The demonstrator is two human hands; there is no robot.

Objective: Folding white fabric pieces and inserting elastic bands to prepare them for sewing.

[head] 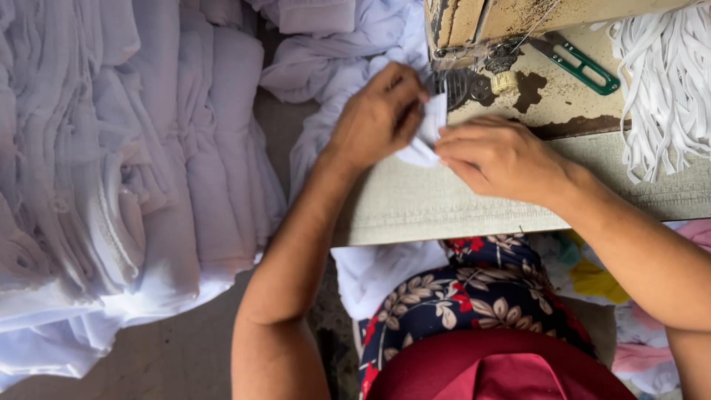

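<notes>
A great heap of folded white cloth (126,170) fills the left of the room, stacked in soft layers down to the floor. Beside it stands the worn table with a pale woven cover (444,204), and on it the chipped, rust-spotted cream sewing machine (548,67). Off to the right hangs a loose bundle of white elastic strips (663,81), and near it on the machine bed lie green-handled thread snips (585,67).

The person sits close, a dark floral garment (474,296) across the lap. The small white fabric piece (426,141) lies on the table edge right at the machine's needle area, between the two hands. The left hand (378,118) has its fingers curled together, pinching the piece's upper edge. The right hand (500,155) lies flat with fingers close together, their tips pressing on the piece's right side, so the cloth shows only in the gap between both sets of fingertips.
</notes>
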